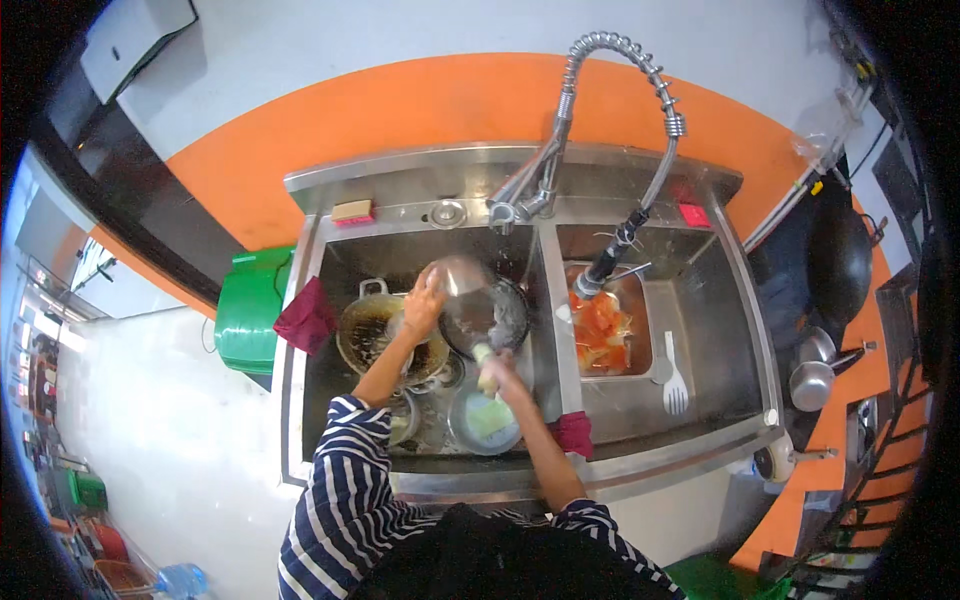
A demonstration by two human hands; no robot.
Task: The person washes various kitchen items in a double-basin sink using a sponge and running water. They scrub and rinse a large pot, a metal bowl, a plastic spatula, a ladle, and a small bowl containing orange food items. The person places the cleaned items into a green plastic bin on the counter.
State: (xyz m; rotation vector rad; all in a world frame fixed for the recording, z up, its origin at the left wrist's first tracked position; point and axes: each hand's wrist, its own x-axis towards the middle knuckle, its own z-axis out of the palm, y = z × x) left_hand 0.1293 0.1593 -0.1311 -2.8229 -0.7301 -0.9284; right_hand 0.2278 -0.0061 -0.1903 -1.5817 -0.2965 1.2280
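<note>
In the left basin of a stainless steel sink point(568, 352), my left hand point(424, 300) is at the rim of a blurred round metal vessel point(466, 289), tilted over a dark pan point(517, 311). My right hand point(501, 375) is closed on a pale, blurred handle-like object point(484, 354); what it is cannot be told. A soiled two-handled pot point(356, 337) stands to the left, under my left forearm. Below my right hand sits a round pan point(459, 424) with a pale green piece point(489, 415) in it.
A spring faucet point(555, 165) rises behind the basins. The right basin holds a metal tray of orange-red scraps point(600, 330) and a slotted spatula point(675, 390). Maroon cloths hang at the left rim point(306, 316) and front edge point(576, 433). A sponge point(352, 212) lies on the back ledge.
</note>
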